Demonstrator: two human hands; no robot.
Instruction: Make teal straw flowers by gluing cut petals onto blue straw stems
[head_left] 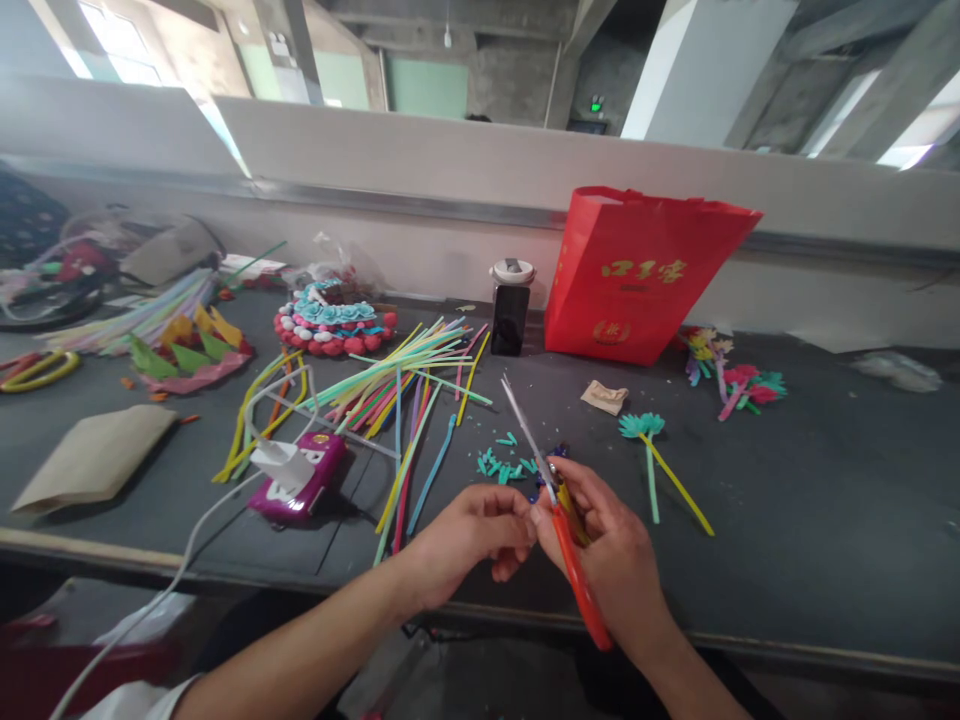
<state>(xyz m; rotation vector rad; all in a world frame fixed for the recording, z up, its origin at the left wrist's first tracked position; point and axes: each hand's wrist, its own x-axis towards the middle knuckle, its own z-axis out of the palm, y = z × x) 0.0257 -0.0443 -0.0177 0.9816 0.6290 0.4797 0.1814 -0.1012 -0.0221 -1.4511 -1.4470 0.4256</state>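
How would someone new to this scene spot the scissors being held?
Start at the red shopping bag, then come down to the right grip. It holds the scissors, blades pointing away; their orange-red handle and metal blades distinguish them from nearby pipe cleaners.

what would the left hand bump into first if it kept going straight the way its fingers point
Most likely the right hand, right beside the left hand's fingers, with the scissors just beyond; whether the hands already touch is unclear.

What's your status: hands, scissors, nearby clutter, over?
Right hand holding orange-handled scissors. Left hand curled alongside, contents unclear. Teal clippings just beyond the hands.
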